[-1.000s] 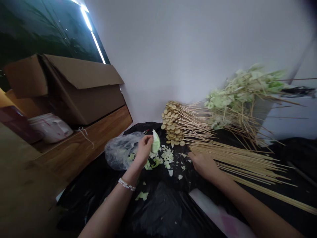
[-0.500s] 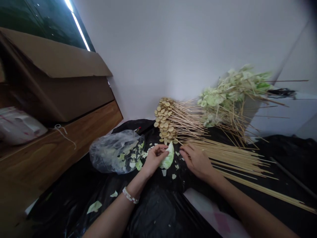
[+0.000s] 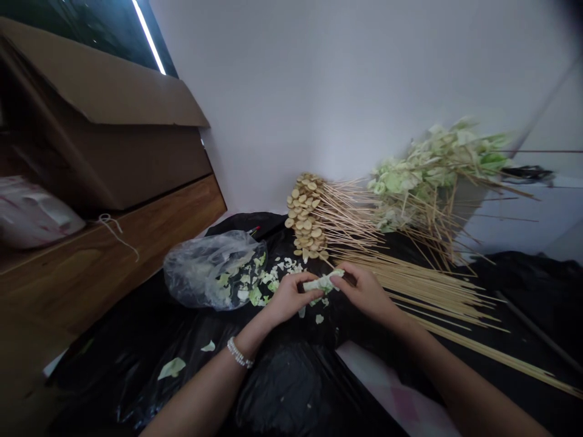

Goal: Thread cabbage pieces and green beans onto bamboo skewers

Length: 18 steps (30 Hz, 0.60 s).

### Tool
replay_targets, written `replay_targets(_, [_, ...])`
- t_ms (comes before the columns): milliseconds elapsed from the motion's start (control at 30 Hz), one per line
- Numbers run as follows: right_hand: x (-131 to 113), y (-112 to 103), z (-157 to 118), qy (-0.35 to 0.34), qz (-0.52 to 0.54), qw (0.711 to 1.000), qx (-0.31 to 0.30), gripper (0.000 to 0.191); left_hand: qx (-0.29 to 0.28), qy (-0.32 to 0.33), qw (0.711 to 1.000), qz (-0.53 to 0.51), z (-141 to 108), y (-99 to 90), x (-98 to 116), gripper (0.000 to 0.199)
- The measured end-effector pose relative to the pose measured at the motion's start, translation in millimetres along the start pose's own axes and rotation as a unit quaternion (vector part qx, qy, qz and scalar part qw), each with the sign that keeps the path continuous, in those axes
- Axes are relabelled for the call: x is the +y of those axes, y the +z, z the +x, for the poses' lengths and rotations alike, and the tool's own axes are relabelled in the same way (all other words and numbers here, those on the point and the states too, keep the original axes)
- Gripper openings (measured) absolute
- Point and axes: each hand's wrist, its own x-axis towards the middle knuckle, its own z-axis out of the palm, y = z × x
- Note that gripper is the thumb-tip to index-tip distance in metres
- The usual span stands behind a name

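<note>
A pale green cabbage leaf (image 3: 324, 283), folded into a narrow strip, is held between both hands over the black plastic. My left hand (image 3: 291, 297) pinches its left end between thumb and fingers. At its right end, the fingers of my right hand (image 3: 364, 291) are closed on the leaf. A thin wooden stick (image 3: 326, 261) shows just above my right fingers; whether that hand holds it I cannot tell. Loose bamboo skewers (image 3: 428, 291) lie to the right of my right hand. Small cabbage scraps (image 3: 262, 291) are scattered left of my left hand.
Beyond my hands lie skewers with round, pale slices (image 3: 306, 212). Skewered cabbage (image 3: 437, 161) is piled at the back right by the wall. A clear plastic bag (image 3: 200, 270) with cabbage bits lies left, below a cardboard box (image 3: 136, 164) on a wooden ledge (image 3: 182, 212).
My right hand has moved left and taken hold of the leaf's other end. The leaf, upright and spread before, is now folded and lies crosswise between both hands. The view has shifted slightly.
</note>
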Motion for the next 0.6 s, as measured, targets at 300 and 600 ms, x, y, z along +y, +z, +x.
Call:
replay_targets(300, [-6, -9, -4, -0.054, -0.059, 0.988, -0.131, 0.017, -0.038, 0.060, 0.996, 0.047, -4, 1.5, 6, 0.025])
replay_targets(600, [-6, 8, -9, -0.084, -0.182, 0.971, -0.134, 0.018, -0.026, 0.077, 0.987, 0.140, -9, 3.1, 7, 0.029])
